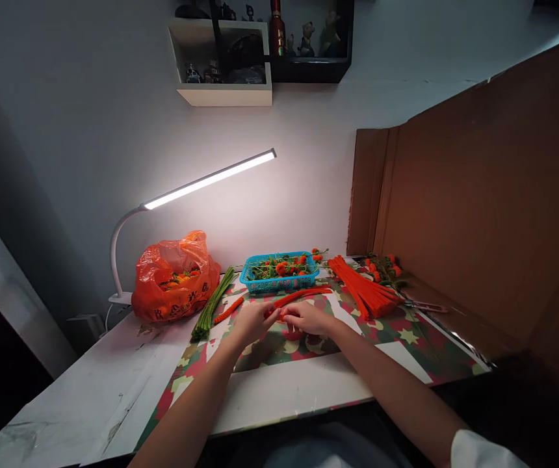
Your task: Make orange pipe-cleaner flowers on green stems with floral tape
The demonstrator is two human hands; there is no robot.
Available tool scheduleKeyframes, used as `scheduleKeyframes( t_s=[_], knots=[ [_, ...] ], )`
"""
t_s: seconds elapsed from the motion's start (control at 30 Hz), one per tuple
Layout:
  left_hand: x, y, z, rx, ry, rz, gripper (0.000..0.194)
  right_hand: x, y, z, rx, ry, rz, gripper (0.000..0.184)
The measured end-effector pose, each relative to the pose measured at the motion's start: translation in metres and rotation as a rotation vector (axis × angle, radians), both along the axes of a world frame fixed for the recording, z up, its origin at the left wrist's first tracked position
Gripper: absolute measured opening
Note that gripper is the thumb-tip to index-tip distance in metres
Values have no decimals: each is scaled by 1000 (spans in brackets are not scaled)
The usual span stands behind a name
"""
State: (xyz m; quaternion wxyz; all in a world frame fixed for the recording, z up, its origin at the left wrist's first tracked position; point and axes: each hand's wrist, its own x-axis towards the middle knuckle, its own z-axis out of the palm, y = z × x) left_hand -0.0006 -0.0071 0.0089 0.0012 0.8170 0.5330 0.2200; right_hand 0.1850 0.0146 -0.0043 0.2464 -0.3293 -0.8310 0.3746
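My left hand [254, 321] and my right hand [309, 317] meet above the middle of the table, fingertips pinched together. Between them shows a bit of orange-red pipe cleaner [282, 314], mostly hidden by the fingers. Just beyond the hands lie several loose orange pipe cleaners [303, 294]. A short orange piece [229, 310] rests to the left of my left hand. Farther left is a bundle of green pipe cleaners [211, 309]. To the right, a thick fanned bundle of orange pipe cleaners [364, 289] lies on the patterned mat [409, 336].
A blue basket [279, 283] holds orange pom-pom flowers on green stems. An orange plastic bag [175, 286] stands at left beside the lit lamp [211, 179]. More flowers [381, 266] and a tool with reddish handles [428, 306] lie near the cardboard wall [479, 214].
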Motion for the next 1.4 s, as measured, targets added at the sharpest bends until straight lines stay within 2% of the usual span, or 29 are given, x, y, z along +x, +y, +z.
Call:
scheduleKeyframes(
  t_s=[0.13,0.23,0.3,0.53,0.77,0.97,1.17,1.3,1.4],
  knots=[
    [0,1,-1,-8,14,-6,42,-1,-4,3,29,-28,-23,13],
    [0,1,-2,0,15,-3,43,-1,-4,3,-35,-23,-27,13],
    [-1,2,-3,9,23,2,43,-1,-2,0,-79,-4,-50,14],
    [-2,2,-3,26,44,10,39,1,8,-11,-57,8,-97,23],
    [-2,3,-4,38,34,-13,40,-1,9,-8,-174,52,-28,22],
    [0,3,-5,37,36,-17,39,-2,8,-4,-231,24,-35,19],
    [-1,4,-8,26,19,-31,40,-1,9,-4,-420,119,15,10],
    [-1,4,-7,18,12,-25,42,0,10,-6,-434,274,-31,21],
    [0,3,-7,17,32,-26,41,2,9,-3,-518,293,-24,25]
  ],
)
